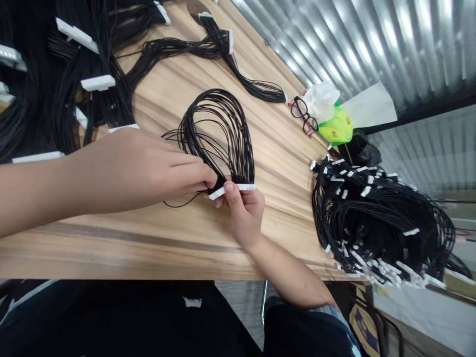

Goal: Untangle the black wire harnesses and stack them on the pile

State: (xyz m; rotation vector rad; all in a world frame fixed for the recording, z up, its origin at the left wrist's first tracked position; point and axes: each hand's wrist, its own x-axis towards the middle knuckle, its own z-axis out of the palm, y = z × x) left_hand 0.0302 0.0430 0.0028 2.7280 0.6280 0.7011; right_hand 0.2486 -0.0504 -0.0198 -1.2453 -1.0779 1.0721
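Observation:
A wiring harness of thin black wires (242, 134) is looped over the wooden table, with its two white connectors (245, 187) brought side by side near the middle. My right hand (246, 210) pinches the connectors, thumb on top and fingers beneath. From the left, my left hand (163, 168) reaches across with its fingers closed round the black wires just behind the left connector. Its fingertips are partly hidden. One loose wire (186, 203) curves out below my left hand.
Many black harnesses with white connectors (98, 83) are piled at the left. Another harness (178, 47) stretches along the back. Glasses (305, 116), a green packet (336, 126) and white tissue (322, 99) lie far right. A large coiled heap of harnesses (379, 213) covers the right end.

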